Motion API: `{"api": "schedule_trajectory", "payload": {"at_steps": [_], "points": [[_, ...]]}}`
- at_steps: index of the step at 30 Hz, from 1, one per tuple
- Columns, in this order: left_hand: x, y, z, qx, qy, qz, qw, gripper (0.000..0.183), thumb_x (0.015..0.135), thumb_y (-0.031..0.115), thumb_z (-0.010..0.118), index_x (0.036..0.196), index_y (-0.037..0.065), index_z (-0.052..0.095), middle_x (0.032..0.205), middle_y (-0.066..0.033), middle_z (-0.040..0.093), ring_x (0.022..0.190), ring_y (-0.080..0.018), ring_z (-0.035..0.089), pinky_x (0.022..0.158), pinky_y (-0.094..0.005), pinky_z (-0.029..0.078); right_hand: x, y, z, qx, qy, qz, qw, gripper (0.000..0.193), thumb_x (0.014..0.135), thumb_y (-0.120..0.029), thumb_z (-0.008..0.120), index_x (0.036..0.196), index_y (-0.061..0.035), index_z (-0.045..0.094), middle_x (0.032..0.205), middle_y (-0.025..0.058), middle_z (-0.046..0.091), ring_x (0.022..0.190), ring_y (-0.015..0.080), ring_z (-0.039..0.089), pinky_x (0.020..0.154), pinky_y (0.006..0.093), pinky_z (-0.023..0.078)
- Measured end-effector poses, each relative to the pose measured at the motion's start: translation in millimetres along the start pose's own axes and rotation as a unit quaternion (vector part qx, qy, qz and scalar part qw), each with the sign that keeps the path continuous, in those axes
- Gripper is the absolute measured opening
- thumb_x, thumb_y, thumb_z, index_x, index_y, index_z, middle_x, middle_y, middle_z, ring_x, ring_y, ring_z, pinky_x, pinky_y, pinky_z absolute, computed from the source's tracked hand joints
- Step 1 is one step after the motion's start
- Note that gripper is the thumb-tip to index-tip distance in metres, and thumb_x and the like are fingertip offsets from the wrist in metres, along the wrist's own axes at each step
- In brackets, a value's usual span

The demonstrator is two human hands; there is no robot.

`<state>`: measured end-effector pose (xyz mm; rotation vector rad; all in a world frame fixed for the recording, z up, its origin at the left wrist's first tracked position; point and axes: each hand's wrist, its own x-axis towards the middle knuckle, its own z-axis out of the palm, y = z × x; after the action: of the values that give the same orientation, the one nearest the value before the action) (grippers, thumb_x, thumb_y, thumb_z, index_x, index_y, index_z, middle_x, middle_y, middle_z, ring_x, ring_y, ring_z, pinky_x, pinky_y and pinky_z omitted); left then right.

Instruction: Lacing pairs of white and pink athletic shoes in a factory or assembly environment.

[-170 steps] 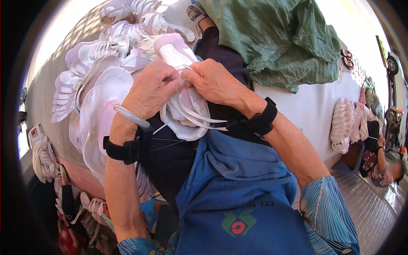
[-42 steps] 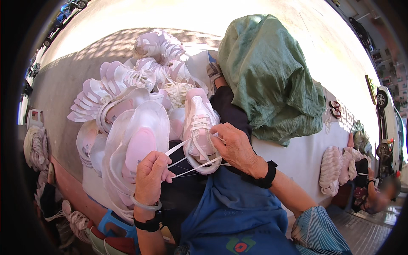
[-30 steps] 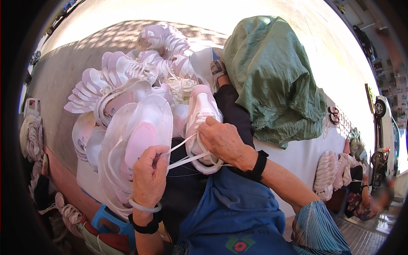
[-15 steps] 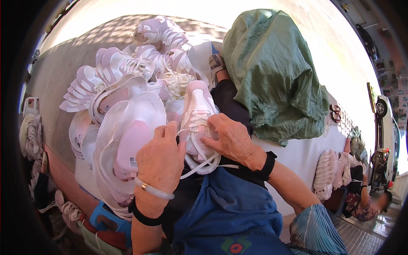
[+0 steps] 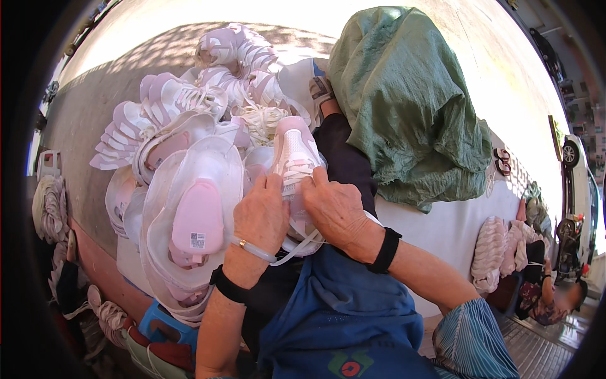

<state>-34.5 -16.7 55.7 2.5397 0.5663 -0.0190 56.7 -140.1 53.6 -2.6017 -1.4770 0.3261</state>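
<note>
A white and pink sneaker points away from me, over my lap. Its white shoelace is threaded through the front rows, and loose lengths hang by the heel end. My left hand is closed at the left eyelets, fingertips pinched on the lace. Opposite it, my right hand pinches lace at the right eyelets with thumb and fingers. Both hands cover much of the upper eyelet rows. Left of the sneaker leans a nest of white and pink shoe uppers, the front one showing a pink lining with a printed label.
Stacked white and mauve shoe uppers spread at the far left, beside a bundle of cream laces. A large green sack stands at right. A blue plastic stool is lower left. Another person sits far right near more bundles.
My hands have drawn closer together and farther up the lacing. My right fingers have closed on the lace. The loose lace end at right now lies mostly behind my right hand.
</note>
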Motion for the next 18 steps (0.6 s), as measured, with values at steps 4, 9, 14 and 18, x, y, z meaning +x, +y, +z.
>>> {"api": "schedule_trajectory", "payload": {"at_steps": [4,9,14,18], "points": [[-4.4,-6.9,-0.5,-0.030,0.003,-0.011,0.999,0.024,0.079,0.008,0.067,0.096,0.004,0.051,0.094,-0.0185,0.058,0.083,-0.0406,0.060,0.069,-0.0468,0.048,9.6,11.7,0.7,0.031,0.008,-0.039,0.999,0.012,0.077,-0.006,0.061,0.089,-0.0028,0.058,0.090,0.0168,0.056,0.065,0.0331,0.066,0.052,0.0406,0.052],[-4.4,-12.1,-2.5,-0.060,0.009,0.025,0.998,0.021,0.079,0.007,0.067,0.094,0.003,0.052,0.088,-0.0183,0.057,0.078,-0.0410,0.059,0.068,-0.0467,0.048,4.2,23.6,6.9,0.207,0.020,0.015,0.978,0.009,0.080,-0.009,0.057,0.088,-0.0054,0.058,0.087,0.0149,0.056,0.076,0.0377,0.062,0.068,0.0464,0.051],[0.2,-13.8,-6.2,-0.102,-0.010,0.015,0.995,0.016,0.080,0.006,0.065,0.090,0.002,0.053,0.082,-0.0182,0.058,0.075,-0.0403,0.058,0.066,-0.0451,0.047,4.3,34.1,12.6,0.297,0.038,-0.016,0.954,0.009,0.081,-0.011,0.056,0.088,-0.0051,0.055,0.086,0.0153,0.056,0.076,0.0387,0.062,0.067,0.0469,0.051],[8.5,-17.6,-10.5,-0.131,-0.017,-0.002,0.991,0.012,0.082,0.005,0.062,0.086,0.000,0.052,0.078,-0.0214,0.057,0.074,-0.0397,0.058,0.064,-0.0443,0.046,5.3,23.0,8.5,0.206,0.041,-0.009,0.978,0.011,0.081,-0.012,0.057,0.088,-0.0041,0.052,0.086,0.0147,0.056,0.072,0.0390,0.063,0.064,0.0470,0.052]]}}
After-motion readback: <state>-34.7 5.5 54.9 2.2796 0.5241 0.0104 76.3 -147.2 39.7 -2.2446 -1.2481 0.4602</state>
